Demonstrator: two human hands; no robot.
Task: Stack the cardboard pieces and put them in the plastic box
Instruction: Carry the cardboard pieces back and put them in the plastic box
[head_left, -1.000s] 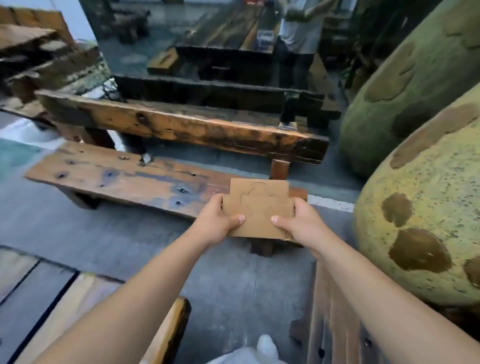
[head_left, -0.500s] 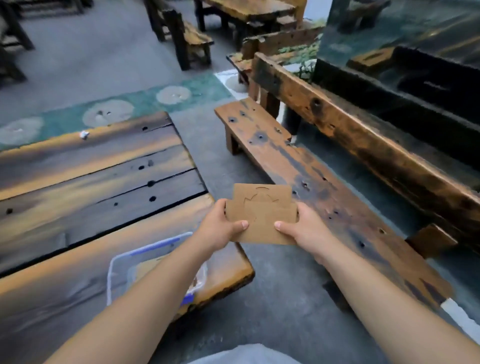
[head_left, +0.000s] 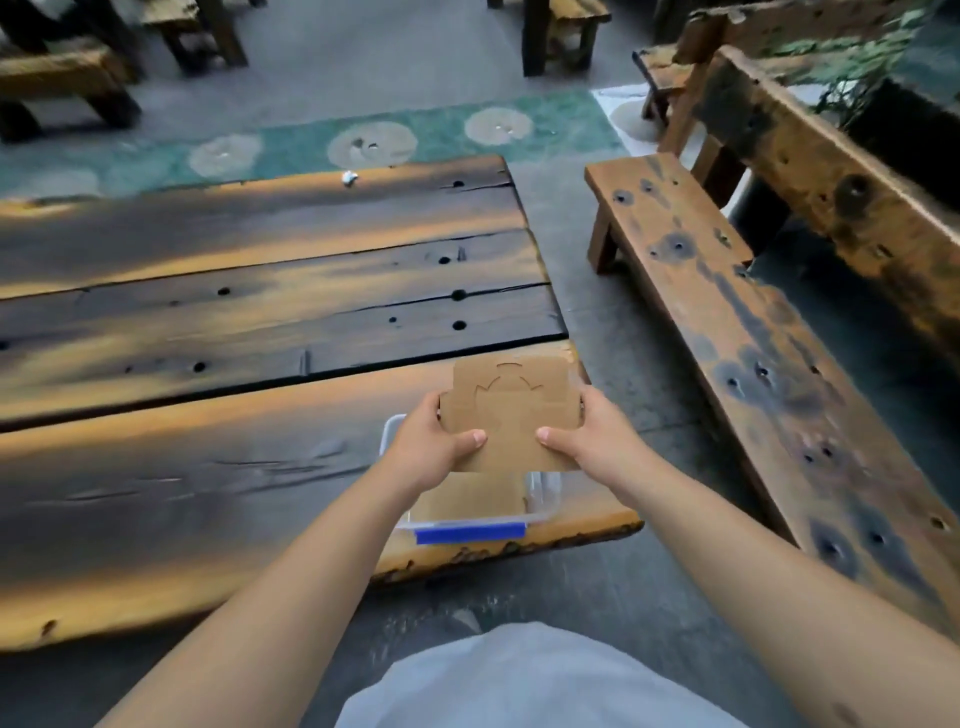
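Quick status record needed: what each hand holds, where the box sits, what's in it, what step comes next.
left hand: grips left edge of the brown die-cut cardboard pieces
right hand: grips their right edge
cardboard position: held above the box, not yet inside
clear plastic box with blue clip: on the near corner of the scorched wooden plank table, lid off
box contents: brown cardboard already inside
next step, likely: lower the stack in

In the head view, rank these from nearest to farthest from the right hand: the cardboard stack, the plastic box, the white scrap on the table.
From the right hand:
1. Cardboard stack, gripped in it, to its left.
2. Plastic box, just below, at the table's near edge.
3. White scrap, far side of the table.
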